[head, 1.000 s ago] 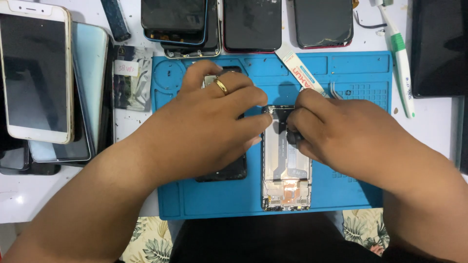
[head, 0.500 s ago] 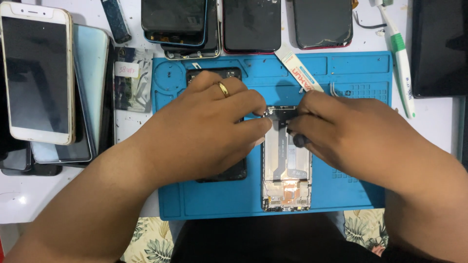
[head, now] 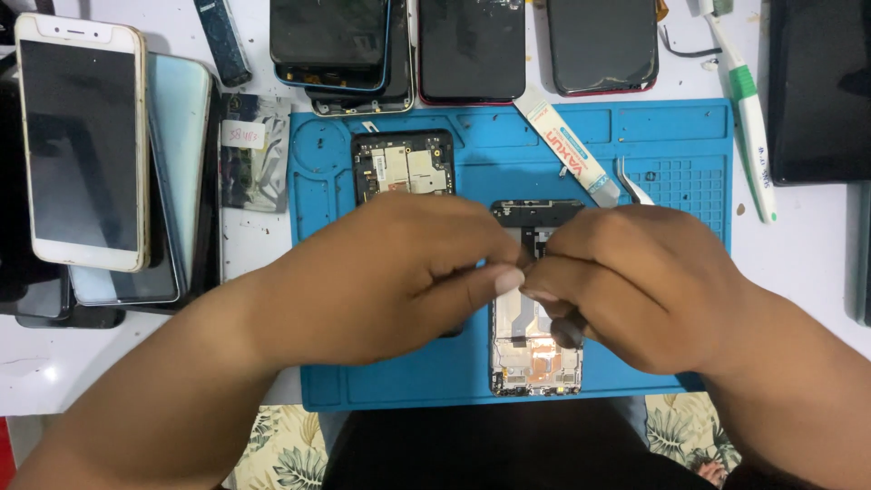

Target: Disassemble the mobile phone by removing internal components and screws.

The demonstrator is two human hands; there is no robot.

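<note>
My left hand [head: 381,281] and my right hand [head: 644,290] meet fingertip to fingertip above an opened phone frame [head: 535,354] lying upright on a blue repair mat [head: 671,154]. Both hands have their fingers pinched together at the meeting point; whatever is between the tips is hidden. A small dark rounded tool end [head: 565,333] shows under my right hand's fingers. My left hand covers the lower part of a second opened phone [head: 402,163], whose circuit board shows at the top.
Tweezers [head: 632,181] and a white flat pry tool [head: 567,145] lie on the mat's upper right. Several dark phones [head: 472,50] line the back edge. A white phone [head: 82,141] on a stack sits left, a toothbrush [head: 748,118] and a dark tablet [head: 821,91] right.
Both hands have slid down the mat toward me, uncovering the top of the second opened phone. The fingertips have come together over the middle of the phone frame.
</note>
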